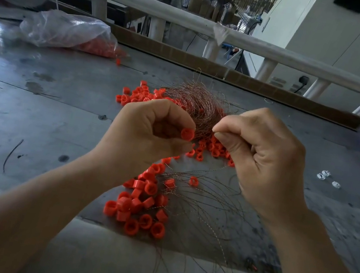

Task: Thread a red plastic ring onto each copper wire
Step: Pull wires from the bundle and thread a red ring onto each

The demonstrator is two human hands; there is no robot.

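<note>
Mid-frame, a small red plastic ring is pinched between the thumb and curled fingers of the left hand. Its open bore is turned rightward, so a wire end can be fed straight in. A single thin copper wire is nipped by the right hand, whose fingers are closed tight close to the tip, presumably so the short free end is kept stiff. The rest of the wire is left to trail down below the palm. The tip is too fine to be made out, so it cannot be told whether the bore has been reached.

Both hands are held just apart, raised over the grey metal worktop, with ring and wire end brought nearly level. The step is judged to be the line-up just before threading.

At upper centre a tangled bundle of bare copper wires is seen among scattered rings, stock kept within reach. At lower centre a heap of loose red rings is spread out. Beside it long fine wires are fanned toward the bottom edge, some apparently carrying rings already. A clear plastic bag of red rings is parked at upper left as reserve.
</note>
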